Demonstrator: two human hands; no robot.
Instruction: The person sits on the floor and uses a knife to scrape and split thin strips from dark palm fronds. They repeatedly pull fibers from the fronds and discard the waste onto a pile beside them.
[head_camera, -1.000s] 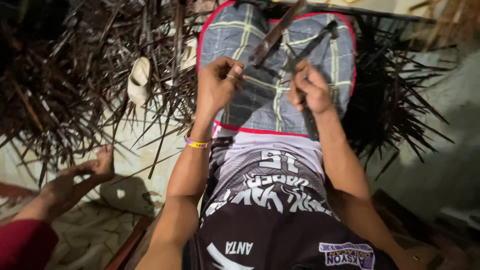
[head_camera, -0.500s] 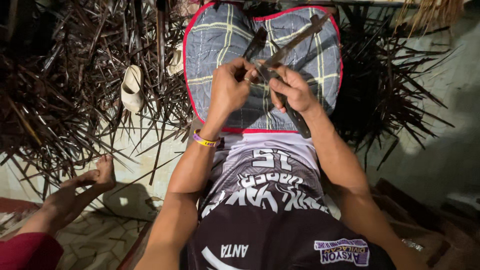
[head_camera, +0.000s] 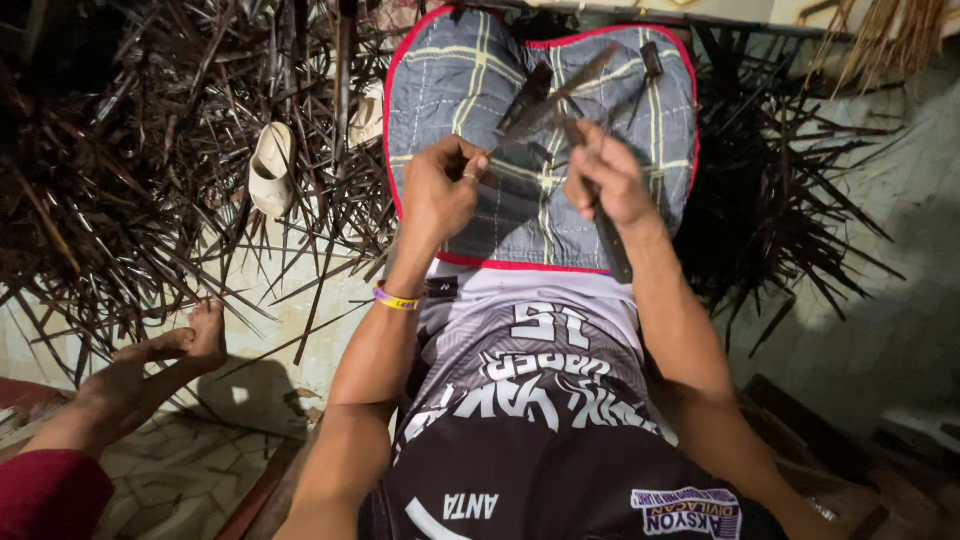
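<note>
My left hand (head_camera: 438, 192) pinches the near end of a long dark palm-leaf strip (head_camera: 556, 92) that slants up and away over my lap. My right hand (head_camera: 606, 180) is closed around a knife, whose dark handle (head_camera: 614, 250) sticks out below the fist; the blade end meets the strip between the two hands and is mostly hidden. Both hands hover above the grey plaid cloth (head_camera: 450, 80) with red edging that covers my knees. A yellow and purple band (head_camera: 396, 299) circles my left wrist.
Heaps of dark dry leaf strips (head_camera: 120, 160) lie on the floor to the left and to the right (head_camera: 790, 200). A pale sandal (head_camera: 270, 170) rests in the left heap. Another person's bare foot (head_camera: 165, 355) and red sleeve (head_camera: 50, 495) are at the lower left.
My hands came closer together on the strip and then spread a little. The strip now lies flatter across the plaid cloth. The other person's foot stays in place.
</note>
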